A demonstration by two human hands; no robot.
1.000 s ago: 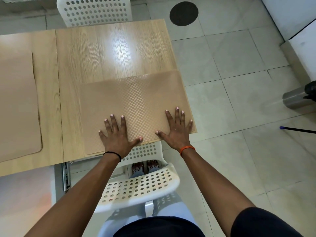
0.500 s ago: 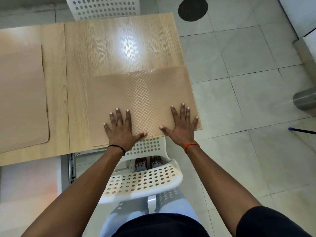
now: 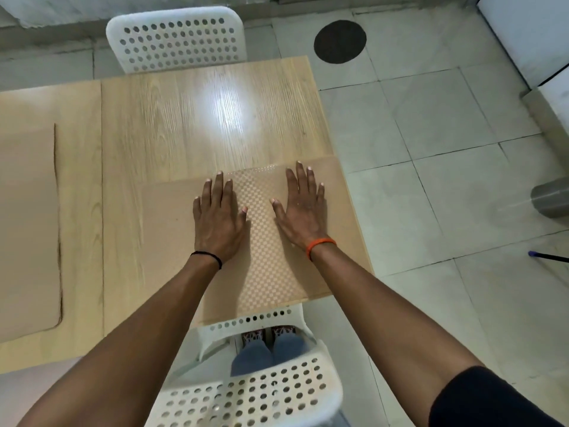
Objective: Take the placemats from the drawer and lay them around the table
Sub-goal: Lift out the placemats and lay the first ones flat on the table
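A tan checkered placemat (image 3: 264, 260) lies flat on the near right corner of the light wooden table (image 3: 191, 124). My left hand (image 3: 219, 217) rests palm down on its far middle, fingers spread. My right hand (image 3: 303, 208) presses flat beside it, close to the mat's far edge. Neither hand grips anything. A second plain tan placemat (image 3: 27, 229) lies on the table's left part, cut off by the frame edge.
A white perforated chair (image 3: 175, 38) stands at the table's far side; another one (image 3: 255, 392) is right below me at the near edge. On the tiled floor to the right are a grey bin (image 3: 551, 201), a dark round mark (image 3: 340, 41) and a dark stick (image 3: 548, 257).
Both hands have slid forward across the placemat from its near edge toward its far edge. The view has shifted so that the table sits lower in the frame.
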